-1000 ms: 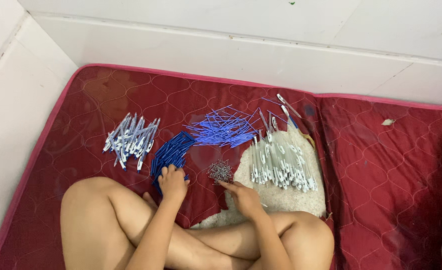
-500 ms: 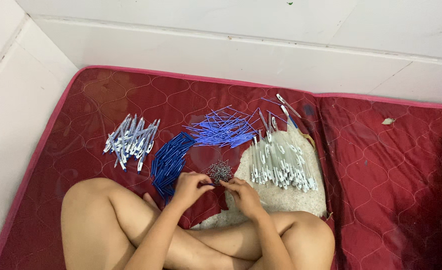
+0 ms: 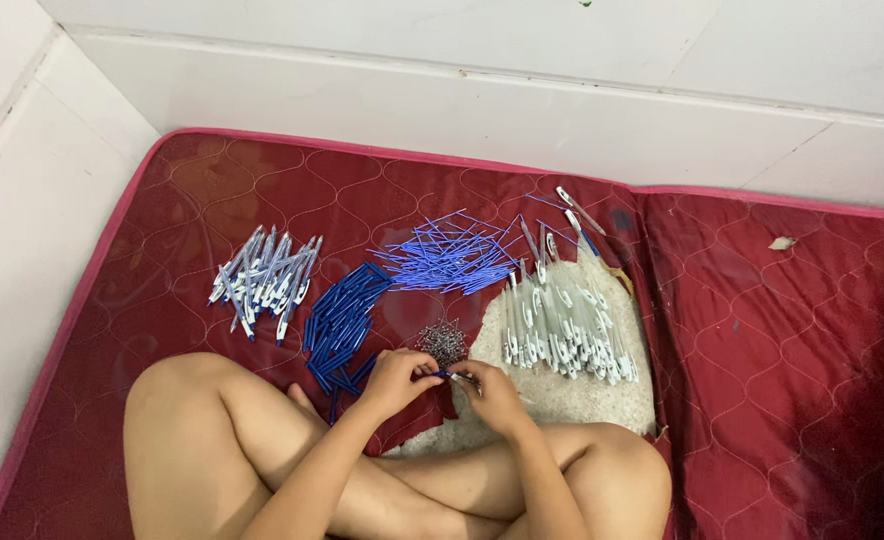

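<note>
Both hands, left hand [image 3: 397, 378] and right hand [image 3: 490, 392], pinch 1 small blue pen part [image 3: 444, 375]; finished pens [image 3: 262, 280] sit far left, loads of parts [image 3: 562, 325] left.

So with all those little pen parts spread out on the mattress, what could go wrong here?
The small pile of metal springs sits loose on the soft red mattress, right by the left hand and right hand; a nudge could scatter them into the quilting. The thin blue refills lie beside the dark blue tubes and might get mixed together. A knee shift could roll the white barrels off their cloth.
</note>
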